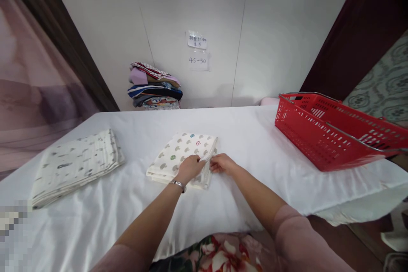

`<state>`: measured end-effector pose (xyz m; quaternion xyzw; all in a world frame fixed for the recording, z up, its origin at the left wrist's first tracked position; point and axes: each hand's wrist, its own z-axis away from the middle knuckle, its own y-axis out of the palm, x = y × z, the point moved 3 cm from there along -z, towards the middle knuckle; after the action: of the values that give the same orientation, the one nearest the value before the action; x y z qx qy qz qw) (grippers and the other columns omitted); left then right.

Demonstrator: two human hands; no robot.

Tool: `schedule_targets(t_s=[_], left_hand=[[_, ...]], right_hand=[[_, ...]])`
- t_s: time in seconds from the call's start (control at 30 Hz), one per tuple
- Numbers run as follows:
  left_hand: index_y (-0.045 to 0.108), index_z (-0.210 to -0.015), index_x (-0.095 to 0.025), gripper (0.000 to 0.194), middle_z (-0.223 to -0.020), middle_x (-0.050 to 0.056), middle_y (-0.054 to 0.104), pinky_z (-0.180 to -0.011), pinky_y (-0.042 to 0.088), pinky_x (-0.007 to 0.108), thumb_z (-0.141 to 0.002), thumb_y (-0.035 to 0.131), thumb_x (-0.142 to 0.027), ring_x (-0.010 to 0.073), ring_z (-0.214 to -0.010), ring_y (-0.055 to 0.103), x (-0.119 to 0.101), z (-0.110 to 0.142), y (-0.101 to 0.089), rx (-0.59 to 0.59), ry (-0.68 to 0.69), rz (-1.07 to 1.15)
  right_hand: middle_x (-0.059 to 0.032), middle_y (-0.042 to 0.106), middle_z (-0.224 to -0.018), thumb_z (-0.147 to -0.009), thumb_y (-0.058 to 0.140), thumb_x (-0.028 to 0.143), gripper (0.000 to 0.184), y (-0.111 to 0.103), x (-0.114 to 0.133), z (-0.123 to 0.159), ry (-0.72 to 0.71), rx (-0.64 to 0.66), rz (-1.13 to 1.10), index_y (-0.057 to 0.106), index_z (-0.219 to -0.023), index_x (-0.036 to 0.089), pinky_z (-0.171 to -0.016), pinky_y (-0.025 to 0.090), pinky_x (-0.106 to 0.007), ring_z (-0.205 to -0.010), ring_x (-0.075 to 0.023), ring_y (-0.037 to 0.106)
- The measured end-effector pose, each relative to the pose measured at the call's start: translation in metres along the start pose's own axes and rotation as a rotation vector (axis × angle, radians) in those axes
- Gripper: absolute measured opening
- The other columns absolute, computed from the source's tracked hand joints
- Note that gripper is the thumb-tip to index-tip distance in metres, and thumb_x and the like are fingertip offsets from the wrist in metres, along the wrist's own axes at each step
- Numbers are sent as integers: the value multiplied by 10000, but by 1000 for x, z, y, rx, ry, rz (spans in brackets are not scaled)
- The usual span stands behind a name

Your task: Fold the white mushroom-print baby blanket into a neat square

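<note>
A folded white cloth (178,153) with a print of grey mushrooms, a few of them coloured, lies in the middle of the table. On its near right part is my left hand (190,168), closed at the layered side edge; a silvery band circles that wrist. At the same right edge, my right hand (222,163) has its fingers curled in and pinches the cloth's layers. The fingertips of both hands are partly hidden. Farther left rests another folded white cloth (76,165) with a small grey and dark print, apart from both hands.
A red plastic basket (302,136) with metal handles stands on the right side of the white-covered table (248,136). Behind the far edge rises a stack of folded textiles (154,87). Paper labels (199,60) are stuck on the wall, and curtains hang at both sides.
</note>
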<state>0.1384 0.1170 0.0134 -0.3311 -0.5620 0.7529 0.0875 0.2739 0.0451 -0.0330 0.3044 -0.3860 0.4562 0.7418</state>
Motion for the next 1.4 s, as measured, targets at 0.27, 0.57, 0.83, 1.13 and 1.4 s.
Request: schedule_targets(t_s=[0.27,0.57,0.83,1.13,1.4], left_hand=[[607,-743,-198,336,-873,60,672,-632,395,266,-829,374,-424,195,-814,608,1,2,-2,-9,-5,18],[611,-765,-206,296,-905,55,670,-665,402,270,-769,467,-465,198,-832,605,-1,2,3,-33,-6,19],[606,-773,-204,282,-911,66,668,-645,407,279,-819,385,-372,197,-814,611,-1,1,4,-45,4,-36],[621,-851,-194,302,-993,97,652,-716,425,297,-848,351,-331,209,-898,605,-5,4,3,-50,9,-71],[621,-861,-195,306,-995,98,647,-719,430,309,-849,350,-336,220,-899,605,-4,5,5,-72,25,-87]], right_hand=[[-20,580,-530,-853,457,170,191,4,2,-1,80,7,-30,575,-723,94,-400,468,-190,-420,-102,561],[-17,620,-616,-822,493,116,116,9,1,2,-30,-39,-71,597,-771,106,-384,429,-162,-455,-83,568],[-20,579,-535,-870,503,265,248,10,6,-2,12,-52,-91,583,-716,88,-312,321,-141,-407,-73,529],[-2,571,-539,-847,536,287,211,12,3,-2,-29,-38,-97,586,-748,107,-305,236,-149,-384,-58,485],[12,558,-497,-779,560,189,136,12,1,-7,-63,-59,-49,564,-663,117,-306,194,-161,-349,-45,431]])
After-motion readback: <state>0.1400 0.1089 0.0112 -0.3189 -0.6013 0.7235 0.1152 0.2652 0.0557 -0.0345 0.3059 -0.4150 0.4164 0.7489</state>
